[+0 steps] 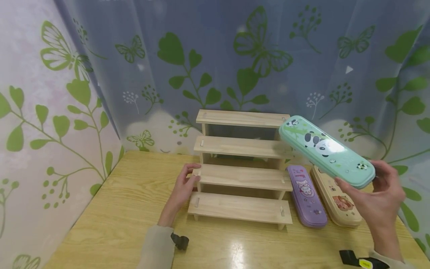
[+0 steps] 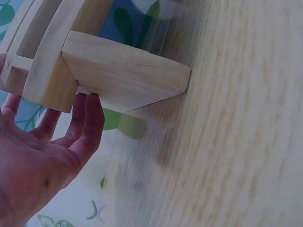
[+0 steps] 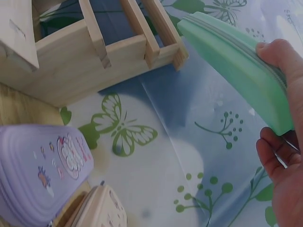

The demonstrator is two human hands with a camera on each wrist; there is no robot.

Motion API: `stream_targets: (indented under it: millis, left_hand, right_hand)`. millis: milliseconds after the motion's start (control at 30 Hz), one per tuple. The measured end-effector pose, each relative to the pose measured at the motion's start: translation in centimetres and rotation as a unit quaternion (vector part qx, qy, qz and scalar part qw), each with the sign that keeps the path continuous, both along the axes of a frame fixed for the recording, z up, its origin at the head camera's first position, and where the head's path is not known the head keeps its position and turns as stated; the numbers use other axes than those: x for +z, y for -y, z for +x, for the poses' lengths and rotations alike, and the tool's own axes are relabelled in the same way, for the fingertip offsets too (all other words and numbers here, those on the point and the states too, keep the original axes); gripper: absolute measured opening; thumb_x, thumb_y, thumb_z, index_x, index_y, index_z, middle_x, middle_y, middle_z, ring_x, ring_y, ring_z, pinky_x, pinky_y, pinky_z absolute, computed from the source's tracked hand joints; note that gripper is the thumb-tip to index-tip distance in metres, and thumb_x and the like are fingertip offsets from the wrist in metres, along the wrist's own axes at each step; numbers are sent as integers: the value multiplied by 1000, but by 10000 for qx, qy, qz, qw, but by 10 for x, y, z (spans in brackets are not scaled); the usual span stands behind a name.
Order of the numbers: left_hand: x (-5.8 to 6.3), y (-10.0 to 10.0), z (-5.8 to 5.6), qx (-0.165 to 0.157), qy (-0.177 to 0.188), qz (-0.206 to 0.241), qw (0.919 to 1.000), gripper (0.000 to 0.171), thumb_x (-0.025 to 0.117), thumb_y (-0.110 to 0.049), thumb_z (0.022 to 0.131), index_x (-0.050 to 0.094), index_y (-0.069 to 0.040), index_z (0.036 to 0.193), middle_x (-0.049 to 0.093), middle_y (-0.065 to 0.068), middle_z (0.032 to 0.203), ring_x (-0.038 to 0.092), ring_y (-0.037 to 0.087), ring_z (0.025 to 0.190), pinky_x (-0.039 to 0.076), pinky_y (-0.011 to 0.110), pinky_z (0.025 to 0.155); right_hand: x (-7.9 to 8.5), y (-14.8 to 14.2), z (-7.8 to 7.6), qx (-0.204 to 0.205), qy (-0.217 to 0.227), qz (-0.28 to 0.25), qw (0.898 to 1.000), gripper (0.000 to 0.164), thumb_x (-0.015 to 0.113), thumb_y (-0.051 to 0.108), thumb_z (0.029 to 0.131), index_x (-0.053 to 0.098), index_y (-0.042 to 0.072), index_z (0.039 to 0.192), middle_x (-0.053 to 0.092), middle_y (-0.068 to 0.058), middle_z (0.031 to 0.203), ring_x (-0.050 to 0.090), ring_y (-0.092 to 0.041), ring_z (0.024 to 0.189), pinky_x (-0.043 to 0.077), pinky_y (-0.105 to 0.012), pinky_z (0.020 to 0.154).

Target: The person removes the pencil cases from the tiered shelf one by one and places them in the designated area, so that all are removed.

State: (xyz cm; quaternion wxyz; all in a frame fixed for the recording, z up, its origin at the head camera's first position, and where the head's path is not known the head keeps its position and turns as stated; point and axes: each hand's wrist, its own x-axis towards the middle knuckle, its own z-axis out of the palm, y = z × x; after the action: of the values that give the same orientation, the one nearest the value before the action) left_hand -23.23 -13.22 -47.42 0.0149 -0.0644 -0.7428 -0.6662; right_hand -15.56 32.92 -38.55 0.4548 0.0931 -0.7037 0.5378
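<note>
A mint-green pencil case (image 1: 330, 151) with panda pictures is held in the air by my right hand (image 1: 381, 194), thumb on the near side and fingers under its right end. Its far left end reaches the right side of a wooden stepped shelf (image 1: 240, 175). My left hand (image 1: 183, 185) grips the left end of the shelf's third board from the top; in the left wrist view, fingers curl around the wooden edge (image 2: 49, 94). In the right wrist view the green case (image 3: 236, 66) is seen side-on, clear of the shelf's side panel (image 3: 75, 71).
A purple pencil case (image 1: 306, 196) lies on the wooden table (image 1: 111, 220) right of the shelf. Beside it lies a cream pencil case (image 1: 339, 201) with a bear picture. Behind hangs a blue curtain (image 1: 215, 22) with green leaves and butterflies.
</note>
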Motion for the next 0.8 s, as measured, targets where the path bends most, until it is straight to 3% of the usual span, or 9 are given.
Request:
stream_targets:
  millis: [200,433,800]
  left_hand:
    - [0,0,0,-35,-2,65,10000,36,52,-8,100,53,-15,135,49,17,134,62,30,106,62,46,82]
    - [1,0,0,-32,13,111,9999,36,52,-7,99,53,-14,135,50,18,134,62,29,105,62,45,82]
    - [0,0,0,19,50,85,9999,36,52,-8,99,54,-15,135,51,18,134,63,30,105,62,47,82]
  right_hand:
    - [-2,-9,6,-206,83,46,9997,83,73,-32,49,58,-13,129,68,6,116,64,-6,105,51,-13,94]
    - [-7,-19,12,-311,1,-253,9992,82,72,-33,48,61,-11,126,70,4,112,64,-7,101,51,-12,91]
    - [-20,-36,22,-987,367,-138,9944,79,76,-29,52,62,-6,127,68,11,111,64,-2,101,50,-10,91]
